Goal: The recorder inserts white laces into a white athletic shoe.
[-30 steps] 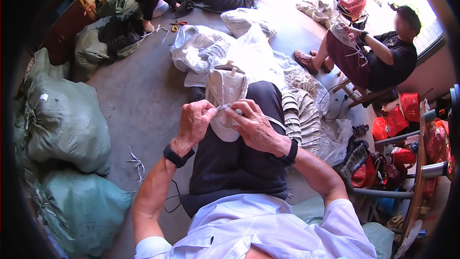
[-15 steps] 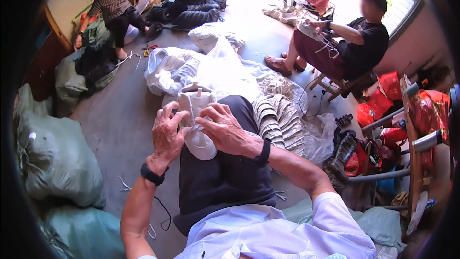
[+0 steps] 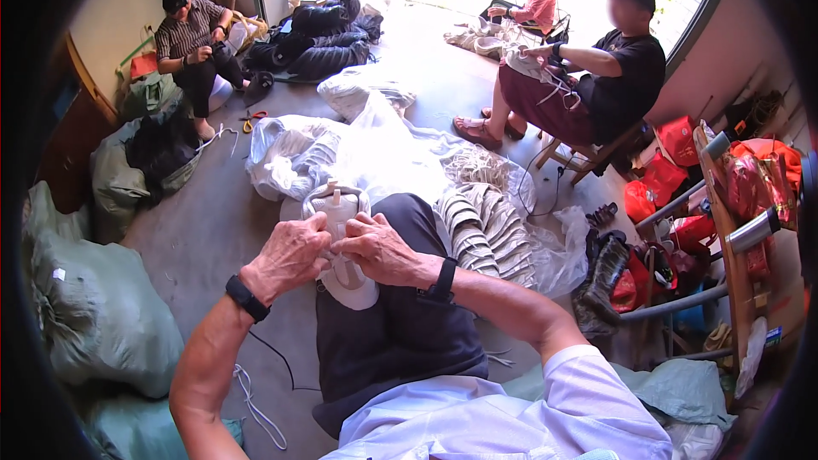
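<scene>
Left hand (image 3: 285, 260) had been curled; fingers of right hand (image 3: 388, 251) likewise bunched, any pinch hidden. Shoe (image 3: 351, 288) could have been tipped by uneven pulling.

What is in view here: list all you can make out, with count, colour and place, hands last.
Shoe: one, off-white, between the hands
Stacked shoe parts: many, off-white, beside the right knee
Plastic bags: several, whitish, floor ahead
Lace: at least one, white, floor lower left
Scissors: one pair, orange handles, floor ahead left
Sacks: at least three, green, left
Bundles: several, black, near the doorway
Co-workers: four, varied clothing, ahead and right
Stool: one, wooden, under the nearest co-worker
Red bags: several, red, right
Wristbands: two, black, on the wrists
Left hand: one, bare, shoe's left side
Right hand: one, bare, shoe's right side
</scene>
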`<state>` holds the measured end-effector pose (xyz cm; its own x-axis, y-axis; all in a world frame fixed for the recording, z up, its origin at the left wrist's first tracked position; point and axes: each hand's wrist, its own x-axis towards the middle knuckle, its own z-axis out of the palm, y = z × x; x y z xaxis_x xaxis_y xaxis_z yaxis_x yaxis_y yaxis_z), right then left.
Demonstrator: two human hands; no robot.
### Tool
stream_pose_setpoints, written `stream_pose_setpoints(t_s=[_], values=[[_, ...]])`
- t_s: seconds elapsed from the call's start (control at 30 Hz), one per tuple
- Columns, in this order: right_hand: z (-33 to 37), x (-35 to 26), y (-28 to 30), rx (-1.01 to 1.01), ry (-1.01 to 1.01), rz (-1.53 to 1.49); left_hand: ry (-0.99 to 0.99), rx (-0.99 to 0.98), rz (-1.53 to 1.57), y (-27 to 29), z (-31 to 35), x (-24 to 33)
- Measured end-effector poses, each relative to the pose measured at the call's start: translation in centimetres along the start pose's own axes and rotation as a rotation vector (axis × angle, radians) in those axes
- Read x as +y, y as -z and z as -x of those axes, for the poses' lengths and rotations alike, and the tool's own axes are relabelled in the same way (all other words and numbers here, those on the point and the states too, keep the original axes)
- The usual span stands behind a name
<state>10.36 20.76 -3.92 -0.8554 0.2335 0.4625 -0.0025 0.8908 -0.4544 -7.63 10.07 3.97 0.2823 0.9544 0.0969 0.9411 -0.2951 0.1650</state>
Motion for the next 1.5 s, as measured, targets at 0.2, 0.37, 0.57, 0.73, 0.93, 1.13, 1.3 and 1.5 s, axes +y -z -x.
stream_pose_setpoints(t_s=[0.2, 0.37, 0.57, 0.73, 0.93, 1.13, 1.3, 1.5], values=[[-1.4, 0.2, -0.5, -0.031, -0.108, -0.093, -0.030, 0.169, 0.090, -0.5, 0.6, 0.0], [-2.1, 0.2, -1.2, -0.049, -0.186, -0.138, -0.086, 0.305, 0.039, -1.9, 1.1, 0.1], [-2.3, -0.5, -1.6, -0.040, -0.127, 0.041, -0.108, 0.452, 0.007, -4.5, 2.2, 0.6], [-2.2, -0.8, -1.5, -0.097, -0.111, 0.146, -0.081, 0.544, 0.102, -4.6, 2.4, 1.3], [-4.7, 4.1, 4.9, 0.265, 0.044, 0.127, -0.045, 0.505, 0.195, -4.4, 2.6, 0.4], [0.0, 23.5, 26.4, 0.611, -0.344, 0.730, -0.035, 0.434, 0.275, -3.7, 3.2, -0.4], [10.4, 27.8, 36.6, 0.488, -0.887, 0.782, -0.093, 0.439, 0.310, -4.1, 1.7, -0.8], [2.6, 7.0, 13.6, 0.099, -0.098, 0.402, -0.048, 0.406, 0.324, -4.4, 2.6, -0.7]])
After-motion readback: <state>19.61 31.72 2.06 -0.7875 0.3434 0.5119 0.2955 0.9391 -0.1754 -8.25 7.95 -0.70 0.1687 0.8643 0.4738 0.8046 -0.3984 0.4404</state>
